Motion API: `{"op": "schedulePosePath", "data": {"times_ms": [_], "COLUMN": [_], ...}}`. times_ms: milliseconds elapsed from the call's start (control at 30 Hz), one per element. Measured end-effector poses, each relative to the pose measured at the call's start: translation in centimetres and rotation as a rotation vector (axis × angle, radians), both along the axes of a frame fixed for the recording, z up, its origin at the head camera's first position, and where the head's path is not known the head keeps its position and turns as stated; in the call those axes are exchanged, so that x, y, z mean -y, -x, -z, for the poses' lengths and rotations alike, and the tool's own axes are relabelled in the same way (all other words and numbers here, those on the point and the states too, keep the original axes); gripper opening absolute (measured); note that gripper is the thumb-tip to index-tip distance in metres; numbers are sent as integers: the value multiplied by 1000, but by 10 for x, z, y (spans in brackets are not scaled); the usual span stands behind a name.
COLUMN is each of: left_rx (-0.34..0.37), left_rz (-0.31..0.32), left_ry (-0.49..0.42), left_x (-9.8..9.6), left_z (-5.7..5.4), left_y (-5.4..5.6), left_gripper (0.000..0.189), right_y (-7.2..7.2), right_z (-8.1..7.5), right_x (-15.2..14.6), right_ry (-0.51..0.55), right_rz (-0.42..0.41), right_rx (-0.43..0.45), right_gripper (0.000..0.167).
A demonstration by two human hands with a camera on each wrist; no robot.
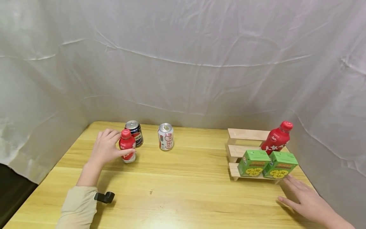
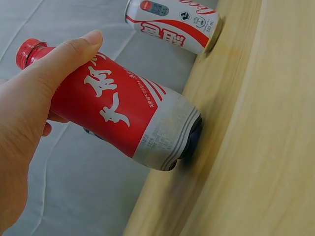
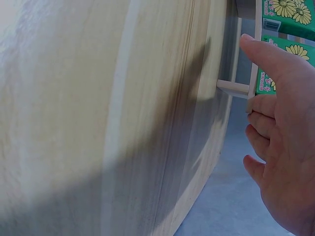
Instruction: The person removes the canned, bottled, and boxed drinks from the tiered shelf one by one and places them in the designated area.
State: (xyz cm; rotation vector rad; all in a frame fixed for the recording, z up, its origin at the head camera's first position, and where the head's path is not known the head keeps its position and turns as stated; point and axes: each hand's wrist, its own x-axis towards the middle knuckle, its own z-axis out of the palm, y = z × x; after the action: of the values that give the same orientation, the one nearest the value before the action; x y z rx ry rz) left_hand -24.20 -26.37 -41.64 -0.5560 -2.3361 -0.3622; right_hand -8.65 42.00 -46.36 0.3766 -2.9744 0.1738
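Observation:
My left hand [image 1: 107, 147] grips a small red bottle [image 1: 127, 145] with a red cap and a white lower band. In the left wrist view the thumb lies along the red label of the bottle [image 2: 123, 108]. Its base is close to the tabletop; whether it touches I cannot tell. Just behind it stands a dark cola can [image 1: 138, 135], partly hidden. My right hand [image 1: 310, 200] holds nothing, its fingers extended near the front right corner of a stepped wooden rack [image 1: 235, 170]. Two green drink cartons [image 1: 254, 163] with yellow flowers sit on the rack's lowest step.
A white Coca-Cola can [image 1: 166, 137] stands to the right of the dark can. Another red bottle [image 1: 276, 138] stands on the rack behind the cartons, its lower part hidden. Pale curtains [image 1: 183, 79] enclose the back and sides of the wooden table [image 1: 177, 190].

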Motion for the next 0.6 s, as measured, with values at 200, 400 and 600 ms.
{"op": "schedulePosePath", "data": {"times_ms": [200, 400, 600], "left_rx": [15, 60, 93], "left_rz": [-8, -31, -36], "left_ry": [-3, -15, -13], "left_x": [2, 3, 6], "left_z": [4, 6, 5], "left_y": [1, 1, 0], "left_gripper": [67, 68, 68], "right_y": [-1, 0, -1], "right_z": [2, 2, 0], "right_x": [-1, -1, 0], "right_ry": [-2, -6, -6], "right_rz": [-7, -11, -7], "right_rx": [-22, -24, -17], "right_gripper": [76, 76, 77]}}
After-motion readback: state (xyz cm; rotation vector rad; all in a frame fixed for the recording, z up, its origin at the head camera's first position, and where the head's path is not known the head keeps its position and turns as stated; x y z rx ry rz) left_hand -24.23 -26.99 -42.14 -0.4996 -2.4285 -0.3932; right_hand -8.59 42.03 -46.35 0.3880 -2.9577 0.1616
